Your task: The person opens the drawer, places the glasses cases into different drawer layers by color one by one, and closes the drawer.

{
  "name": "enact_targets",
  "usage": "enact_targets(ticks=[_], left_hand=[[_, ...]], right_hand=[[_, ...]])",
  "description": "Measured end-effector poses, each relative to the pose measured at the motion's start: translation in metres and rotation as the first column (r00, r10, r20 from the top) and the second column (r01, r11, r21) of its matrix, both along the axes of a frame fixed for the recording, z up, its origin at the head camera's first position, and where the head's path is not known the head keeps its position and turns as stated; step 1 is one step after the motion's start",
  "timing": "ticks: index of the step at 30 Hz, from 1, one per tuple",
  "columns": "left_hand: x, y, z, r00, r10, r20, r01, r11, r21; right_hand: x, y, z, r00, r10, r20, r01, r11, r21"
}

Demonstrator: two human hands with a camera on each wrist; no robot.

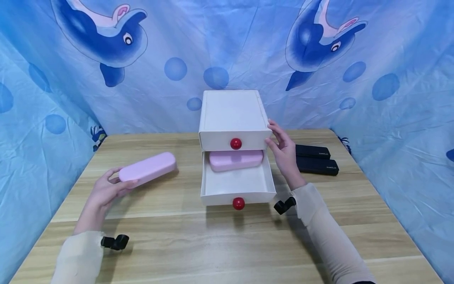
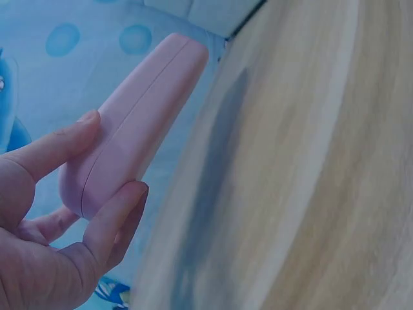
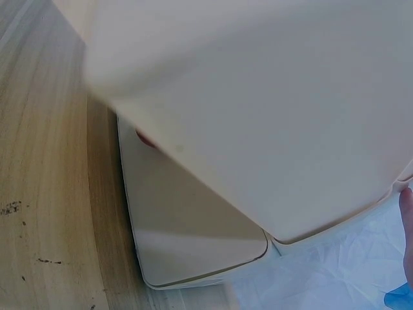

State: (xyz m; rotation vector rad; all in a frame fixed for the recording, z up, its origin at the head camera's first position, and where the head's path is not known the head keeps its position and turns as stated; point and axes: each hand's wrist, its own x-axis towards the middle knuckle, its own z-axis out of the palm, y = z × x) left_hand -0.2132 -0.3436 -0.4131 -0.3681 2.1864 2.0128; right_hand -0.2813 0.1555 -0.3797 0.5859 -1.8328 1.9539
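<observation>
My left hand point(image 1: 106, 191) grips one end of a pink glasses case point(image 1: 148, 169), long and rounded, held at a slant over the table's left side. In the left wrist view its seam shows, with thumb and fingers on either side. A white two-drawer box point(image 1: 233, 110) stands at the back. Its lower drawer point(image 1: 235, 184) is pulled out, with a second pink glasses case point(image 1: 235, 160) lying across its rear part. The right hand point(image 1: 285, 152) touches the box's right front edge beside the upper drawer point(image 1: 216, 141), which is closed. Pale panels point(image 3: 258, 116) fill much of the right wrist view.
Two black oblong cases point(image 1: 317, 165) lie side by side right of the box, behind the right wrist. Each drawer has a red knob point(image 1: 239, 203). A blue dolphin-print curtain point(image 1: 241, 47) surrounds the wooden table point(image 1: 213, 248) at back and sides.
</observation>
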Motion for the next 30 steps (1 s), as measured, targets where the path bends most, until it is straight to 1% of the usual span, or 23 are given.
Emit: enact_targets(ticks=[4, 5, 8, 11, 15, 19, 23, 30], left_hand=[[0.005, 0.005, 0.011, 0.999, -0.020, -0.034, 0.019, 0.999, -0.036], [0.007, 0.006, 0.014, 0.999, -0.020, -0.044, 0.019, 1.000, -0.025], [0.012, 0.008, 0.023, 0.996, -0.028, -0.080, 0.032, 0.998, 0.049], [0.016, 0.011, 0.030, 0.993, -0.044, -0.109, 0.058, 0.991, 0.122], [0.021, 0.016, 0.039, 0.991, -0.073, -0.114, 0.089, 0.987, 0.136], [0.026, 0.019, 0.045, 0.990, -0.084, -0.116, 0.098, 0.988, 0.119], [0.031, 0.021, 0.050, 0.986, -0.090, -0.142, 0.107, 0.987, 0.116], [0.043, 0.022, 0.056, 0.973, -0.122, -0.195, 0.157, 0.971, 0.181]], right_hand=[[-0.001, 0.000, -0.001, 1.000, -0.002, -0.006, 0.002, 1.000, 0.003], [-0.001, 0.000, -0.001, 1.000, -0.001, -0.007, 0.001, 1.000, 0.002], [-0.002, 0.000, -0.002, 1.000, 0.004, -0.007, -0.004, 1.000, 0.004], [-0.002, 0.000, -0.002, 1.000, 0.004, -0.007, -0.004, 1.000, 0.009], [-0.001, 0.000, -0.001, 1.000, 0.004, 0.000, -0.004, 1.000, 0.007], [0.000, -0.001, 0.000, 1.000, 0.009, 0.013, -0.009, 1.000, 0.003], [0.000, 0.000, 0.001, 1.000, 0.001, 0.012, -0.001, 1.000, 0.011], [0.000, 0.001, 0.000, 1.000, 0.001, 0.008, -0.001, 1.000, 0.013]])
